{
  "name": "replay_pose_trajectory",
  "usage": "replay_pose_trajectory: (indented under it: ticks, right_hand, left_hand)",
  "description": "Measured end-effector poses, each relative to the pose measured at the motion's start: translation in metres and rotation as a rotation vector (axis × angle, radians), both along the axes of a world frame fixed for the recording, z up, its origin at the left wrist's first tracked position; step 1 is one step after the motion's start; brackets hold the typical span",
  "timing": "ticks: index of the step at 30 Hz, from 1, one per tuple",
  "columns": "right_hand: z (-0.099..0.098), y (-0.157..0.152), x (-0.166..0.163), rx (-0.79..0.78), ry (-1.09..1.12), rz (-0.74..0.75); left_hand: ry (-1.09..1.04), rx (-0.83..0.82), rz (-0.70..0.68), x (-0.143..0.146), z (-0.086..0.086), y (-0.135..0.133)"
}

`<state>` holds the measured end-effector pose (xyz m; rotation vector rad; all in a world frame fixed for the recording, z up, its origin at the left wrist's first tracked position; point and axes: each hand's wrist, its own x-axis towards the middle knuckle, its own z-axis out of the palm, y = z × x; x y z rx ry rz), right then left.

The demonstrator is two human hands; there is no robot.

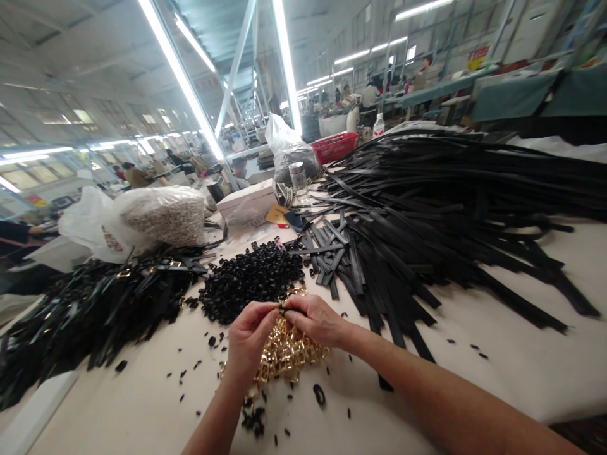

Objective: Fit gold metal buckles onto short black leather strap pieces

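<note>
While both hands pinch one small piece between their fingertips, left hand (249, 338) and right hand (315, 319) meet just above the gold buckles (284, 357). Beyond them lie black loops (251, 278); rightward, many unfinished black straps (427, 208); leftward, a heap of buckled straps (90, 303), seemingly done.

We pinch a small dark piece between left hand (249, 335) and right hand (315, 319), fingertips meeting over the gold buckles (284, 354) heaped on the counter (512, 373). Black loops (251, 278) piled at 12 o'clock of the hands, black straps (427, 208) at 2 o'clock, buckled straps (80, 316) at 9 o'clock. White bag (161, 215) at 11 o'clock.
</note>
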<state>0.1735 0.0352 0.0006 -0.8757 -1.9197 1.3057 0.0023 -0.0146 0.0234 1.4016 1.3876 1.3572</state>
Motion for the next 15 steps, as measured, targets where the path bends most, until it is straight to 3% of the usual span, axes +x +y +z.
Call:
replay_pose_trajectory:
  ticks: [3,9,15]
  right_hand:
    - [0.002,-0.003,0.0,-0.06,0.044,0.075]
    - [0.005,-0.006,-0.002,-0.116,0.087,0.068]
    - [-0.006,-0.002,-0.006,-0.063,0.042,0.009]
  left_hand:
    - [-0.121,-0.084,0.058,-0.004,-0.003,0.004]
    - [-0.443,-0.27,-0.011,-0.001,-0.012,0.006]
    - [-0.383,-0.233,-0.039,0.008,-0.011,0.002]
